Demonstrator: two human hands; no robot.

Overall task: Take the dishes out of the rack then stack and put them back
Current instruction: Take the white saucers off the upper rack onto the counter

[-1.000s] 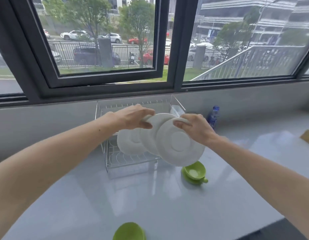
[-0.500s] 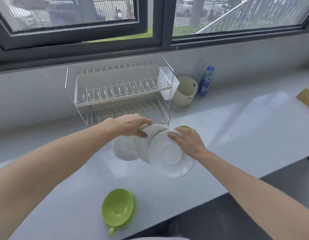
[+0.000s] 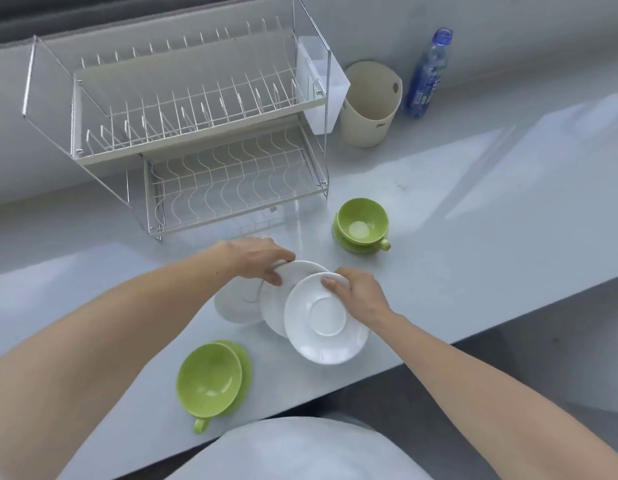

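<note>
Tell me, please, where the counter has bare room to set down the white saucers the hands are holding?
The counter is bare right of the far green cup, below the bottle. Another free patch lies left of the left hand, before the rack. It is crowded between the white saucers and the near green cup.

In the upper left of the frame the dish rack (image 3: 183, 133) is of thin shiny metal wire. The white saucers (image 3: 326, 318) in the centre look like glazed ceramic, smooth and glossy. The green cups (image 3: 210, 379) have a soft shine. The counter (image 3: 473, 244) is smooth, pale and reflecting. The bottle (image 3: 428, 74) at upper right is clear blue plastic; the beige container (image 3: 369, 105) beside it looks matt.
</note>
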